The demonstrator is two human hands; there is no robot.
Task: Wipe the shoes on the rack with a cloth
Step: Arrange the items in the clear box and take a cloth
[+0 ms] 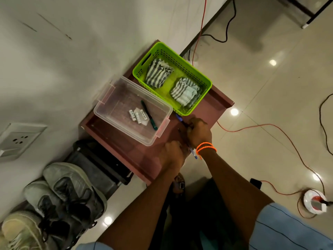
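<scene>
The right hand point(199, 131), at frame centre, is gripping a pen point(180, 119) over the bench point(216, 105). The left hand point(171, 154) is lying just below it, fingers curled; what it is holding I cannot tell. Two cloths point(158, 73) are sitting in the basket point(198, 74) above. Shoes point(72, 192) are resting at lower left.
</scene>
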